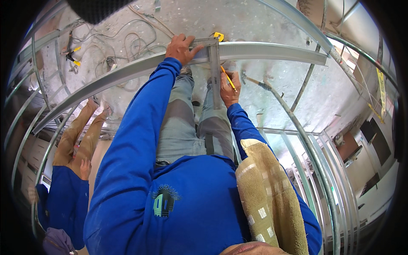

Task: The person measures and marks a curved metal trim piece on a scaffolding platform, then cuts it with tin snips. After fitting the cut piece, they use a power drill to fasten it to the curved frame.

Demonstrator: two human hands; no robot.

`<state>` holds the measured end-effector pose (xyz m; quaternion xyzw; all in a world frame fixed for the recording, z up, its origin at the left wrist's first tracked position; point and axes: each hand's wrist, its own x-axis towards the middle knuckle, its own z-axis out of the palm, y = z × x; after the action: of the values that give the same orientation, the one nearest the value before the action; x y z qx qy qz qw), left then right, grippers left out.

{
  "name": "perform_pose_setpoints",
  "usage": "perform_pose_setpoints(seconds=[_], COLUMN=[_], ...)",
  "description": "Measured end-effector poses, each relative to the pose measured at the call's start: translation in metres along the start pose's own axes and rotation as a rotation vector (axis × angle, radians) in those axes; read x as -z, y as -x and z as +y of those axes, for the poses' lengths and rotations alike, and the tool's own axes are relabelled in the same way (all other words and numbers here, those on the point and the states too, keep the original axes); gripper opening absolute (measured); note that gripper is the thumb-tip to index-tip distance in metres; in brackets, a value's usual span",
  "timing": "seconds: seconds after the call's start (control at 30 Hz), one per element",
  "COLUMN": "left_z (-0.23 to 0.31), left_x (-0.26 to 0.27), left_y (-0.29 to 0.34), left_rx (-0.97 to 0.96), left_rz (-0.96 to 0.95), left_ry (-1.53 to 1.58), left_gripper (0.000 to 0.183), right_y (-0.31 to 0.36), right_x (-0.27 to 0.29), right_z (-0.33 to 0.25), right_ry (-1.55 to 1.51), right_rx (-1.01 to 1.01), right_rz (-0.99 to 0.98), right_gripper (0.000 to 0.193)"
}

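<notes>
At the left, a co-worker [70, 191] in blue is standing, and cords [132, 42] are lying loosely looped on the floor [255, 25]. The left hand [182, 49] is resting over a long metal strip [263, 51], its thumb spread from its fingers beside the short arm of a square [215, 78]; whether it is gripping, I cannot tell. A yellow tape measure [218, 36] is sitting at the square's far corner. The square's long blade is crossing the strip, pointing bodyward. Just right of it, the nearer right hand [228, 94] is pinching a pencil [229, 80], which is slanting beside the blade's edge.
</notes>
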<state>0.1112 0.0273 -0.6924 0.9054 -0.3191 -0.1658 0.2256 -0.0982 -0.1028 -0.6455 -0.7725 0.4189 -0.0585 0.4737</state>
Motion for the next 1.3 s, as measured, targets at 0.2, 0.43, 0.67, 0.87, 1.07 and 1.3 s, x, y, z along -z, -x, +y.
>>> perform_pose_setpoints(seconds=[0.2, 0.43, 0.67, 0.87, 1.07, 1.3], left_z=[0.003, 0.003, 0.006, 0.006, 0.007, 0.01], left_x=[0.0, 0.002, 0.002, 0.0, -0.002, -0.001], left_y=[0.001, 0.0, 0.0, 0.001, -0.001, 0.001], left_rx=[-0.005, 0.001, -0.004, -0.008, 0.013, -0.009], left_rz=[0.016, -0.003, 0.005, 0.017, -0.023, -0.017], left_ry=[-0.005, -0.016, -0.033, -0.025, -0.054, -0.032], left_gripper=[0.054, 0.054, 0.056, 0.056, 0.053, 0.054], right_y=[-0.003, 0.003, 0.0, 0.0, 0.003, -0.001], right_x=[-0.006, -0.003, -0.003, -0.004, -0.001, -0.007], right_z=[0.01, 0.011, 0.014, 0.018, 0.022, 0.026], right_ry=[-0.113, -0.075, -0.066, -0.147, -0.018, -0.101], right_rx=[0.115, 0.063, 0.089, 0.062, -0.015, 0.141], right_rz=[0.052, 0.027, 0.025, 0.037, 0.001, 0.078], right_gripper=[0.014, 0.014, 0.015, 0.013, 0.014, 0.013])
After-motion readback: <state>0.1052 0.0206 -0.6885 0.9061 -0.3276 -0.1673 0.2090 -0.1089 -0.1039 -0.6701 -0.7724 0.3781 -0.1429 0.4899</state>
